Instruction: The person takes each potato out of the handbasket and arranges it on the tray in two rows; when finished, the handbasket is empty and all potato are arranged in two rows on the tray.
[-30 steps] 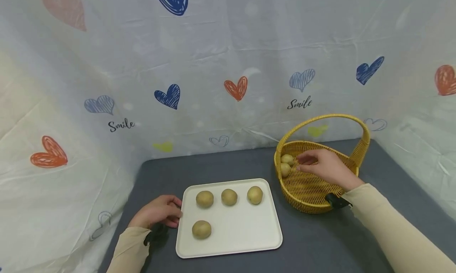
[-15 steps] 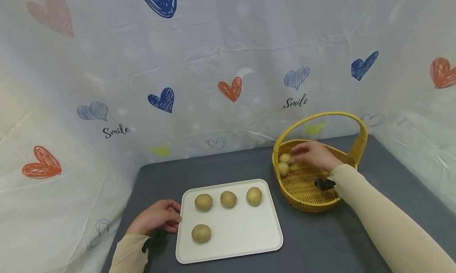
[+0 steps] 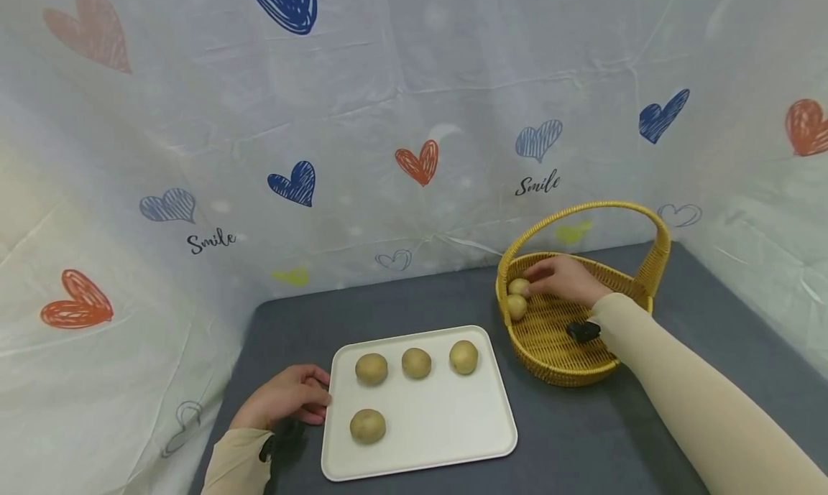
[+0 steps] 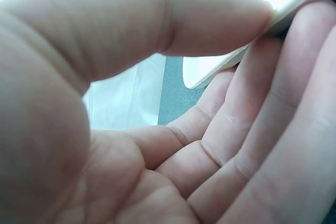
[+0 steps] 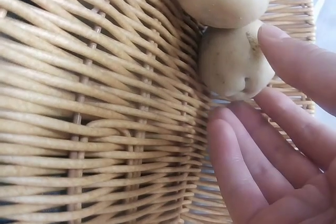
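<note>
My right hand (image 3: 561,278) reaches into a yellow wicker basket (image 3: 563,373). Its thumb and fingers pinch the farther potato (image 3: 517,287), whose skin shows dimples in the right wrist view (image 5: 231,66). Against it lies a second potato (image 3: 516,307), also by the basket's left wall. At the left edge of a white tray (image 3: 446,437), my left hand (image 3: 284,398) pinches the rim (image 4: 283,17), thumb on the rim and fingers by its underside. On the tray, three potatoes stand in a back row, the left one (image 3: 371,369) behind a single front potato (image 3: 367,426).
The basket's tall arched handle (image 3: 585,206) rises over my right hand. A dark grey table (image 3: 401,312) carries the basket and tray. A white curtain (image 3: 362,107) printed with hearts hangs behind and along both sides.
My right hand has moved left and farther into the basket, closing its fingers on the farther potato. My left hand stays at the tray's edge; the head view has shifted slightly.
</note>
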